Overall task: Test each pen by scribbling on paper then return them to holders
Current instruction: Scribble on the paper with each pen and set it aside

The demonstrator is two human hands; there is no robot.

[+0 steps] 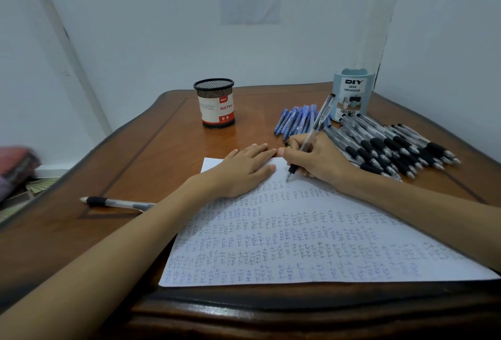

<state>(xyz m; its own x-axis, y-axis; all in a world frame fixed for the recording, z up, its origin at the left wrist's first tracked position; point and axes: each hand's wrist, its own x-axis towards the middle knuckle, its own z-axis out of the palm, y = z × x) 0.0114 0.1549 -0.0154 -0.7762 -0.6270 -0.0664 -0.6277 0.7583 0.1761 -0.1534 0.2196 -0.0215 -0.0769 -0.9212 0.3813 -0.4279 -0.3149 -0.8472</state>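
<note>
A white sheet of paper [311, 234] covered in rows of small handwritten words lies on the wooden table [151, 149]. My right hand [317, 159] grips a clear black-grip pen [311, 136], its tip touching the paper near the top edge. My left hand [241, 170] lies flat on the paper's top left corner, fingers spread. A pile of black pens [393, 147] sits to the right, several blue pens [296, 120] behind my right hand. A black mesh holder [215, 103] and a light blue holder [353, 94] stand at the back, both without pens showing.
One black-grip pen [116, 202] lies alone on the table left of my left forearm. White walls close the table in behind and on the right. A blurred pile of cloth [16, 168] sits on the floor at the far left.
</note>
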